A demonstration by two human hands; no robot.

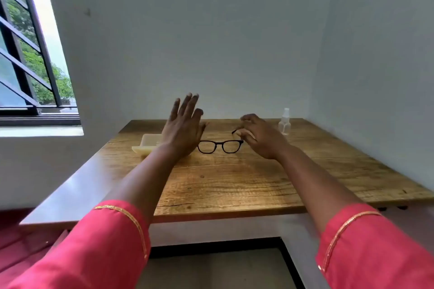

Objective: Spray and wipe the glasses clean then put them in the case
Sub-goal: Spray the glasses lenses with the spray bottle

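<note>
Black-framed glasses [220, 146] stand on the wooden table [234, 183], lenses facing me, arms unfolded toward the wall. My left hand [183, 129] is raised with straight fingers just left of the frame, hiding its left end. My right hand [258, 136] hovers at the right end of the frame with loosely curled fingers by the right arm of the glasses; whether it touches is unclear. A pale yellow open case [146, 144] lies left of the glasses, partly behind my left hand. A small clear spray bottle [284, 122] stands at the back right.
The table sits in a corner, with a white wall behind it and another close on the right. A barred window [30, 54] is at the left. The table's front edge [223, 214] is near me, with floor below.
</note>
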